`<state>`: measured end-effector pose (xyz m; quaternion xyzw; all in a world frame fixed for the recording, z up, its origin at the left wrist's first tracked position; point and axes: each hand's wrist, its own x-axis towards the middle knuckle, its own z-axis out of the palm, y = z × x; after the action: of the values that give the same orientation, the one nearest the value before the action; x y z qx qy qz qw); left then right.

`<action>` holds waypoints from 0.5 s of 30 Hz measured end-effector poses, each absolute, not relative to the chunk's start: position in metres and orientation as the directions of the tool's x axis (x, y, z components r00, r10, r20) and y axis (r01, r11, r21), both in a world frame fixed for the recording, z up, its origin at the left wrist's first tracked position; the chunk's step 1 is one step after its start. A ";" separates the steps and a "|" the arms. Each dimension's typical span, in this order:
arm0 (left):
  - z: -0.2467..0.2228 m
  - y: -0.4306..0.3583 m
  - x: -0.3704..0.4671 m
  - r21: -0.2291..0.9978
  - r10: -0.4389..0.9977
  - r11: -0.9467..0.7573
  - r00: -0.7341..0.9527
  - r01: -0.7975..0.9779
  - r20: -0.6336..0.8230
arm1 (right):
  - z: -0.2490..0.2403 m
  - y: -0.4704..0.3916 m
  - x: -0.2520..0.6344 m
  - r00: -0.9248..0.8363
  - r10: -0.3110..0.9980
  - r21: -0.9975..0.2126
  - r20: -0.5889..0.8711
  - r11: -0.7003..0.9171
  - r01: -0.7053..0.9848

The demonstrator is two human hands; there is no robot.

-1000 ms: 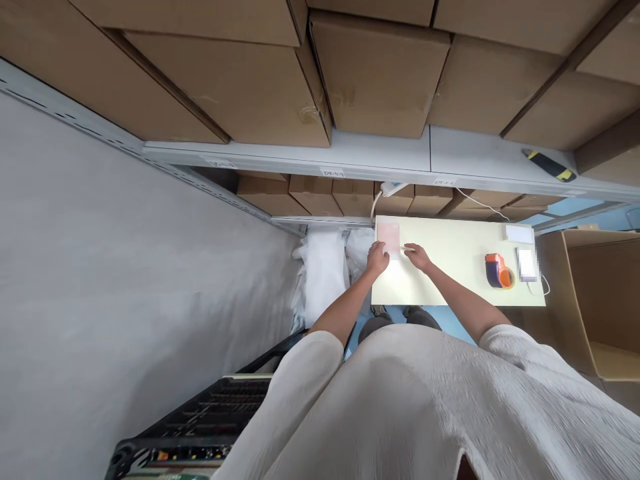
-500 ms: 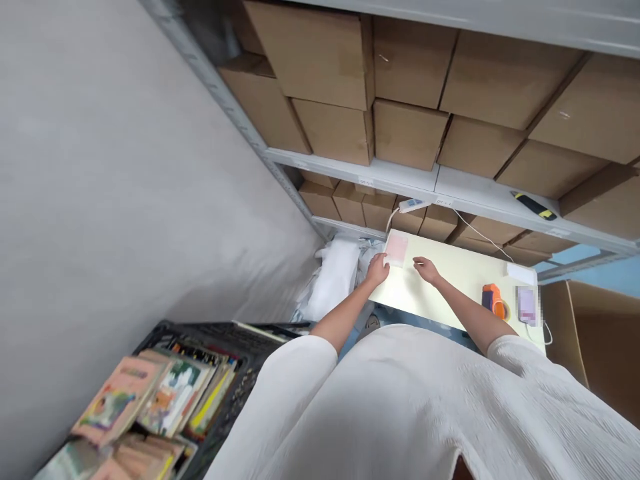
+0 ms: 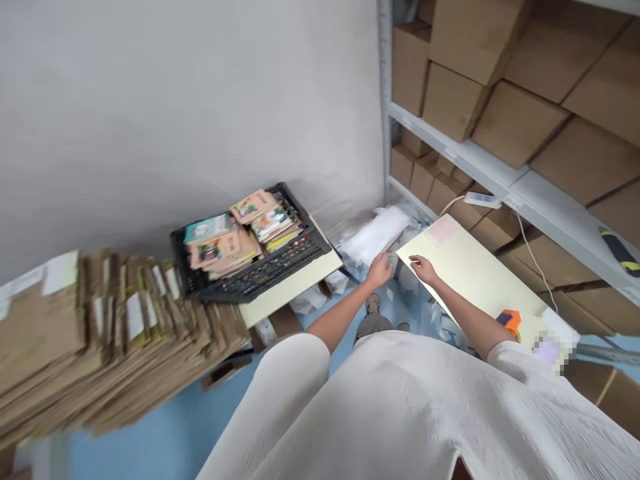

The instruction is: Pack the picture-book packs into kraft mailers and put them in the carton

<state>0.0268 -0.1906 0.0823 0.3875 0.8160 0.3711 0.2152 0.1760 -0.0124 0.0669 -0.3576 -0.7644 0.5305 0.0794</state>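
My left hand (image 3: pixel 380 270) hangs in the air just off the near left corner of the pale yellow table (image 3: pixel 470 267). Its fingers are loosely apart, and nothing shows in them. Over that same corner is my right hand (image 3: pixel 424 269), fingers slightly bent and apart, with no object visible in it. A flat pink sheet (image 3: pixel 443 230) lies at the table's far left end, beyond both hands. An orange tape dispenser (image 3: pixel 510 321) stands at the table's right part, partly behind my right forearm.
On the left, a black crate (image 3: pixel 240 283) of books (image 3: pixel 270 223) sits on another pale tabletop (image 3: pixel 295 283), beside stacked flattened cardboard (image 3: pixel 150 333). White wrapping material (image 3: pixel 375 233) lies near the wall. Shelves of cardboard boxes (image 3: pixel 523 123) rise behind the table, with a power strip (image 3: pixel 483 200).
The view has swung left, bringing the whole crate and the cardboard stack into sight. My left hand has come away from the pink sheet, which stays on the table; both hands have shifted off it.
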 end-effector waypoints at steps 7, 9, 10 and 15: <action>0.097 -0.303 0.011 0.766 0.627 0.502 -0.779 0.402 -0.002 | 0.074 -0.081 0.107 -0.881 0.443 -0.882 -0.169 0.330 0.335; 0.104 -0.337 0.005 0.762 0.577 0.517 -0.816 0.390 0.026 | 0.080 -0.110 0.083 -0.919 0.363 -0.885 -0.152 0.365 0.290; 0.108 -0.356 0.002 0.761 0.550 0.524 -0.834 0.382 0.041 | 0.084 -0.126 0.070 -0.937 0.323 -0.887 -0.136 0.382 0.261; 0.132 -0.462 -0.013 0.756 0.381 0.567 -0.918 0.327 0.111 | 0.109 -0.233 0.009 -0.993 0.115 -0.897 -0.023 0.435 0.072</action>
<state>-0.0133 -0.4622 0.1317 0.2001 0.8845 0.4202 0.0324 0.0089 -0.2333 0.1087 -0.0552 -0.8469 0.5284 0.0207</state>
